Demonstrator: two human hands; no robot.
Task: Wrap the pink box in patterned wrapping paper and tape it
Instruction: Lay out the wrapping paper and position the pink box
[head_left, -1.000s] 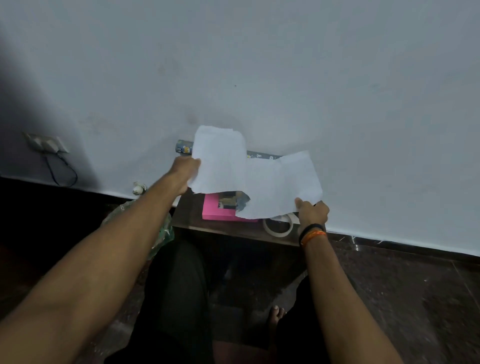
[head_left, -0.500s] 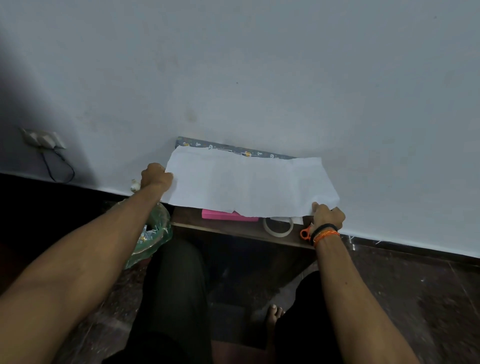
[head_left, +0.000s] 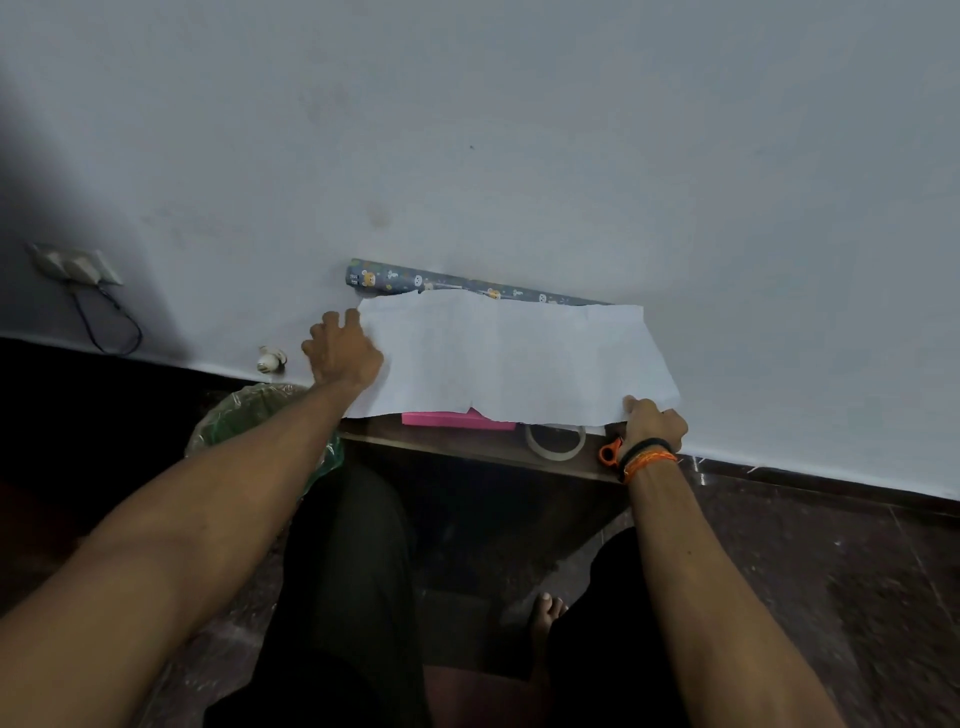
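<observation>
On the low table, a paper sheet covers the pink box. His left hand lies on its left edge with fingers spread; the right hand pinches its near right corner.

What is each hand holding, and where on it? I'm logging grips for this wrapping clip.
The right hand pinches the wrapping paper sheet at its near right corner. The left hand lies at the sheet's left edge; a grip there cannot be told.

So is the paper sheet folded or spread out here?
Spread out: the sheet lies flat, white side up, left hand and right hand at its ends.
</observation>
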